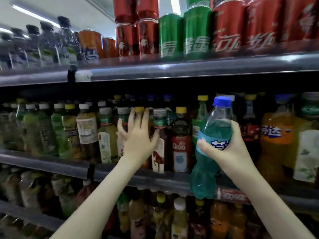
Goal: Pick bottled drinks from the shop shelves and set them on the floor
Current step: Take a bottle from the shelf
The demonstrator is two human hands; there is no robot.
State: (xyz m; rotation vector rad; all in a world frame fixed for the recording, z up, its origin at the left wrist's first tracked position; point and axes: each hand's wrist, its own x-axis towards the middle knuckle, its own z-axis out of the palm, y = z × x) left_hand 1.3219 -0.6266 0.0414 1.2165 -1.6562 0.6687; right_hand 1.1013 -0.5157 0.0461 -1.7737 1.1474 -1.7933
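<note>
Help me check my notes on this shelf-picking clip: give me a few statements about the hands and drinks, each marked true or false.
1. The right hand grips a teal drink bottle. True.
2. The left hand holds a green can. False: it lies open, fingers straight, against shelf bottles on the middle level.
3. Red and green cans stand on the upper shelf. True.
4. The teal drink bottle has no cap. False: its blue cap is on.

Left hand (138, 138) extended forward, fingers (132, 117) spread; right hand (231, 149) raised, fingers curled.
</note>
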